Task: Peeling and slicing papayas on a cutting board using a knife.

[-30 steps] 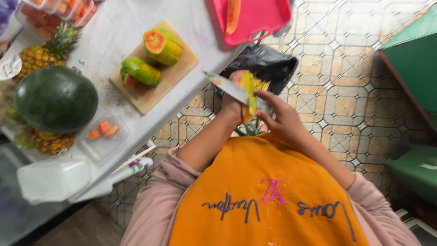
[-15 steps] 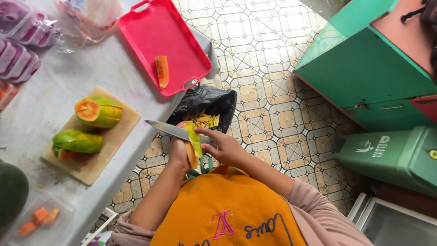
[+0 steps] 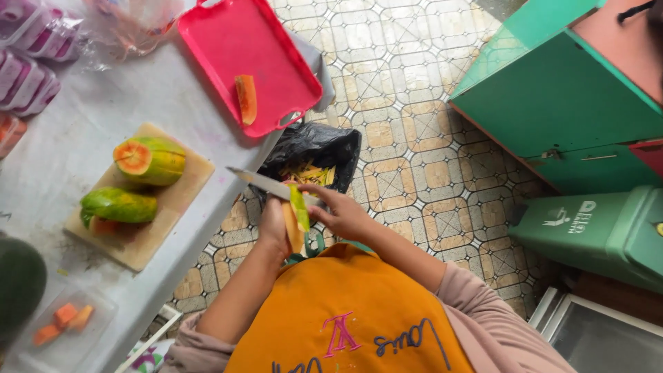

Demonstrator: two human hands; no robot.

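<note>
Your left hand (image 3: 276,231) is gripping a papaya slice (image 3: 295,220) right above the black bin bag (image 3: 311,148), while your right hand (image 3: 343,214) is holding the knife (image 3: 266,183) against it.

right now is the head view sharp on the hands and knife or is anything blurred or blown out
Head view: soft, even daylight, no hard shadows. The knife, papaya slice and both hands, left hand and right hand, are fairly sharp. The plastic bag at top left is glary, and the edges look slightly soft.
</note>
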